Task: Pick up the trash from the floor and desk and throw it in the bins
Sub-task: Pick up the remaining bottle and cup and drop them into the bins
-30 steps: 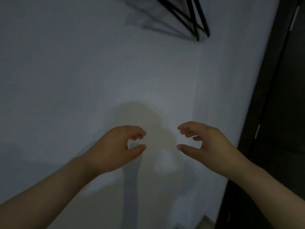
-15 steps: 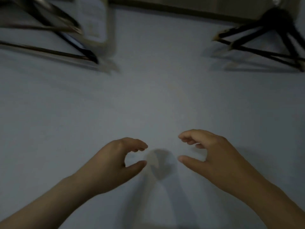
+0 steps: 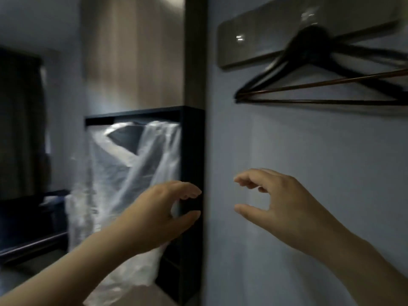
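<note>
Dim, bluish view with heavy motion blur, smearing the hangers (image 3: 326, 69).

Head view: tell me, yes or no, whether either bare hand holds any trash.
No: the bare left hand and the bare right hand each curl loosely around empty air, gripping nothing.

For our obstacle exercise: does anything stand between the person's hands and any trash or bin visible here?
No trash or bin is in view, so no obstruction can be judged. The left hand and right hand hold nothing.
</note>
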`<state>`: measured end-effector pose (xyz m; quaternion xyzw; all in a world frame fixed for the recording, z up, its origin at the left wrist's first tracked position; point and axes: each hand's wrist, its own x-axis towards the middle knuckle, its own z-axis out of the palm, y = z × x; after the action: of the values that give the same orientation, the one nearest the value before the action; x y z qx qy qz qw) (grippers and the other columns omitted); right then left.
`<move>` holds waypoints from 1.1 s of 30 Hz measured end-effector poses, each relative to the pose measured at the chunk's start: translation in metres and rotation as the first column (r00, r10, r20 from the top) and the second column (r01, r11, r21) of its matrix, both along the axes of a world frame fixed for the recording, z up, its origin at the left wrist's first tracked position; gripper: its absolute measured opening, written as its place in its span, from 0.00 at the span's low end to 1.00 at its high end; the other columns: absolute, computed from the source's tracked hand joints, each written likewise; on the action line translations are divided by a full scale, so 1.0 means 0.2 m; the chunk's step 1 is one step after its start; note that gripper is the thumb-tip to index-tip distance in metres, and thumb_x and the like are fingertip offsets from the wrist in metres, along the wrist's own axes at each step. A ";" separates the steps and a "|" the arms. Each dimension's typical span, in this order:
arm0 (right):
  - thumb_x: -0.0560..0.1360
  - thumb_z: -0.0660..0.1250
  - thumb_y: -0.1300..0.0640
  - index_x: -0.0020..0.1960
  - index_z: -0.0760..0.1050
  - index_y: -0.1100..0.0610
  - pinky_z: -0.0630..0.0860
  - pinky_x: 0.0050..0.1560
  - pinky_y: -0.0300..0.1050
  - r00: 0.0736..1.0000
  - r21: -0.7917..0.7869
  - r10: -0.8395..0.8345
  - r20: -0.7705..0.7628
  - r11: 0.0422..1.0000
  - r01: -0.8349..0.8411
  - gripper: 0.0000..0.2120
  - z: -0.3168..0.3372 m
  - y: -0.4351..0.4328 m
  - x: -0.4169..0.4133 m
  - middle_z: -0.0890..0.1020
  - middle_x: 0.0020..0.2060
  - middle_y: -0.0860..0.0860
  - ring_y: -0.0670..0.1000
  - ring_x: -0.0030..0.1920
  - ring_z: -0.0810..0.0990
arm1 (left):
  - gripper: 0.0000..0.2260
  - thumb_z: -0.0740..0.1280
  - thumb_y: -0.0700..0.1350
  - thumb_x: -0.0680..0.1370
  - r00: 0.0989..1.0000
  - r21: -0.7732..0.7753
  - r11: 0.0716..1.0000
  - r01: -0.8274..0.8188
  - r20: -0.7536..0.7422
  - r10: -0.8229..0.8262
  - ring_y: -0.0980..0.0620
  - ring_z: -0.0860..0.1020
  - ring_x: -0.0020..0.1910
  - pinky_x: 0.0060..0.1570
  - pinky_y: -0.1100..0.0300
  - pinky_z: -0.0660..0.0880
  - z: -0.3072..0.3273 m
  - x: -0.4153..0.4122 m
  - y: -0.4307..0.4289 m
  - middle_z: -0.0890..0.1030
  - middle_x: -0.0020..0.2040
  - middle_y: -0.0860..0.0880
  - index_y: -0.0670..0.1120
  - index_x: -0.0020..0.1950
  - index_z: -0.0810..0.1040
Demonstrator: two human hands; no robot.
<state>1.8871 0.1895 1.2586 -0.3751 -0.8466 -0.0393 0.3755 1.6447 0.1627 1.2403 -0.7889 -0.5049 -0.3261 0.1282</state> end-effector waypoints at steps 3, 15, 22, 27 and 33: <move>0.69 0.67 0.40 0.61 0.72 0.39 0.71 0.55 0.27 0.985 -0.015 0.174 0.004 0.985 -0.174 0.20 -0.05 0.02 -0.54 0.75 0.53 0.32 0.31 0.57 0.70 | 0.15 0.70 0.55 0.73 0.989 0.006 0.989 -0.148 0.013 0.148 0.66 0.76 0.55 0.57 0.63 0.73 -0.04 -0.51 -0.17 0.80 0.54 0.62 0.56 0.60 0.78; 0.71 0.69 0.43 0.62 0.72 0.42 0.68 0.55 0.27 0.796 -0.097 0.591 0.133 0.807 -0.583 0.20 -0.27 0.11 -2.16 0.75 0.54 0.34 0.33 0.54 0.71 | 0.17 0.66 0.60 0.73 0.803 -0.175 0.798 -0.577 0.055 0.593 0.74 0.69 0.56 0.50 0.80 0.68 -0.32 -1.83 -0.61 0.73 0.53 0.70 0.65 0.61 0.71; 0.70 0.67 0.39 0.63 0.71 0.39 0.71 0.57 0.32 0.719 -0.126 0.677 0.159 0.736 -0.665 0.22 -0.35 0.39 -2.68 0.74 0.53 0.31 0.31 0.55 0.71 | 0.18 0.66 0.60 0.73 0.700 -0.164 0.705 -0.690 0.101 0.707 0.69 0.73 0.56 0.58 0.67 0.73 -0.36 -2.25 -0.48 0.76 0.56 0.65 0.61 0.63 0.73; 0.71 0.67 0.40 0.63 0.70 0.39 0.71 0.58 0.32 0.676 -0.148 0.722 0.150 0.692 -0.706 0.21 -0.36 0.66 -3.04 0.74 0.54 0.32 0.33 0.57 0.71 | 0.17 0.66 0.60 0.73 0.654 -0.165 0.661 -0.732 0.097 0.750 0.67 0.73 0.56 0.58 0.64 0.74 -0.34 -2.55 -0.26 0.76 0.56 0.65 0.61 0.62 0.74; 0.72 0.67 0.41 0.62 0.70 0.39 0.67 0.58 0.29 0.635 -0.194 0.756 0.158 0.655 -0.730 0.20 -0.41 0.92 -3.50 0.74 0.55 0.32 0.33 0.57 0.70 | 0.19 0.64 0.62 0.72 0.624 -0.184 0.638 -0.748 0.135 0.770 0.68 0.74 0.55 0.57 0.64 0.74 -0.39 -2.97 -0.02 0.76 0.54 0.67 0.60 0.61 0.75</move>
<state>1.1872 0.3741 1.1774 -0.0065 -0.9632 0.1241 0.2382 1.0506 0.1585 1.1616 -0.4706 -0.8177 -0.2912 0.1585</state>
